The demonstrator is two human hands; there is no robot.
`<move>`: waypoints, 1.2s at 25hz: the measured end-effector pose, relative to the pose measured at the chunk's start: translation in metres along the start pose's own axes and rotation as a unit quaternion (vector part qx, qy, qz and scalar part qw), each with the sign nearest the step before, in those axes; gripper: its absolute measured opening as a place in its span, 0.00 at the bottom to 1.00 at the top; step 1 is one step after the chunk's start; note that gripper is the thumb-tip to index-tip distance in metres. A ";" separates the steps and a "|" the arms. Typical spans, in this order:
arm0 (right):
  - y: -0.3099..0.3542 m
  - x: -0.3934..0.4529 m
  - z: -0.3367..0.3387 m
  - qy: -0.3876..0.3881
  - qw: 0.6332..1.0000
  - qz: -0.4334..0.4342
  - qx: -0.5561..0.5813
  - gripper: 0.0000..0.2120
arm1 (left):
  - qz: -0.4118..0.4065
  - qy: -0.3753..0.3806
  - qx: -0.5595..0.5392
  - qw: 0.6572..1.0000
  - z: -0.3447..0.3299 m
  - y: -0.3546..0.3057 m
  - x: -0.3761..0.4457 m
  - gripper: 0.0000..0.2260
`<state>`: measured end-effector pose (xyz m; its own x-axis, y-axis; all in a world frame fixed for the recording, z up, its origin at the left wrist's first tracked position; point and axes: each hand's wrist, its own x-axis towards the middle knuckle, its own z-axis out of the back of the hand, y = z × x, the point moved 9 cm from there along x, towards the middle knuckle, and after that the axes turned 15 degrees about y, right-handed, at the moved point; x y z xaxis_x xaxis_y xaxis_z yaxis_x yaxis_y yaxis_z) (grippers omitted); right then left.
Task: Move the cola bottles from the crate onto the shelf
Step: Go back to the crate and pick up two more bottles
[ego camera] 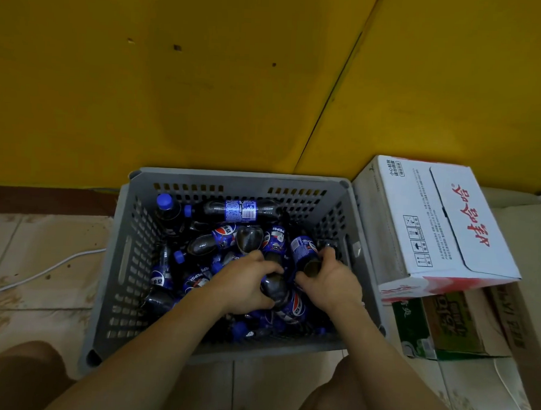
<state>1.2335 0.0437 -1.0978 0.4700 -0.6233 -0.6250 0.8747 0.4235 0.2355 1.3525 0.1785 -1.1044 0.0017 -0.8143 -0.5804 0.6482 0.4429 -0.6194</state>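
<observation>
1. The left hand [246, 282] is curled round a cola bottle [274, 288] lying in the middle of the heap; fingers wrap its dark lower body, thumb on the near side. That bottle's long axis runs roughly toward and away from the person, base pointing away, blue label toward the near wall.
2. The right hand [331, 278] grips a second bottle [304, 253] just beside the first, to its right; this one is tilted, label end up and away, its dark end against the palm.
3. Both hands sit low inside the grey perforated crate [128, 260], right of its centre. The two held bottles nearly touch, so lifting probably means drawing them straight up, clear of the pile.
4. Outward, more Pepsi bottles lie jumbled at every angle; one [231, 210] lies crosswise along the far wall, cap to the left.
5. Beside the crate's right wall stands a white carton with red lettering [444, 220], with flattened cardboard [451, 324] nearer. A white cable [40, 274] crosses the tiled floor [42, 230] on the left.
6. The shelf is not in view; only a yellow wall [207, 76] shows beyond. Caps of both held bottles are hidden, and the pile's depth cannot be judged.
</observation>
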 end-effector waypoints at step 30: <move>0.013 0.018 0.011 0.017 0.950 0.188 0.250 0.34 | -0.028 -0.173 -0.427 0.887 -0.010 0.022 0.028 0.38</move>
<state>1.2548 0.0307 -1.0977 0.7641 -0.4638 -0.4484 0.5961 0.2419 0.7656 1.3595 0.1697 -1.1395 0.3164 -0.8449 -0.4313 -0.1584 0.4012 -0.9022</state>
